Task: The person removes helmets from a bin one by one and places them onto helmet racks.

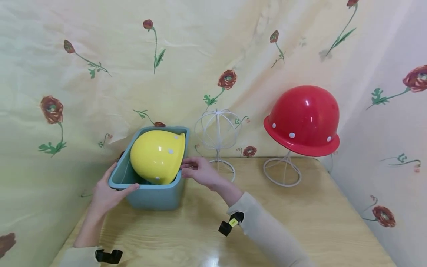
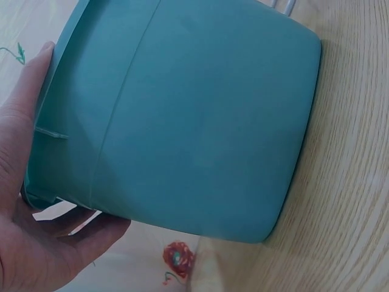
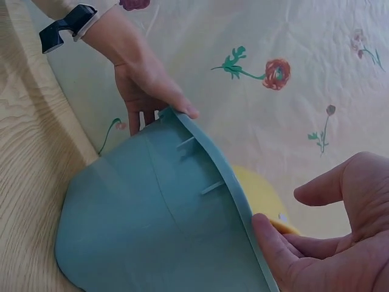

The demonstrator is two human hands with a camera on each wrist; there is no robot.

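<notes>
A yellow hard hat [image 1: 155, 154] lies on its side in a blue-green plastic bin [image 1: 155, 198], its brim toward the bin's right wall. At the bin's near left corner my left hand [image 1: 108, 194] grips the rim, thumb along the near edge; in the left wrist view its fingers [image 2: 100, 240] reach along the outer side. My right hand [image 1: 201, 172] is at the right rim beside the hat's brim. In the right wrist view, a fingertip [image 3: 262, 226] touches the bin's rim while the thumb stands apart from the hat; whether other fingers touch the brim is unclear.
A red hard hat [image 1: 305, 120] sits on a white wire stand [image 1: 283, 181] at the right. Between it and the bin stands a bare white wire stand [image 1: 218, 129]. All are on a wooden table [image 1: 317, 211] against flower-patterned walls [image 1: 186, 55].
</notes>
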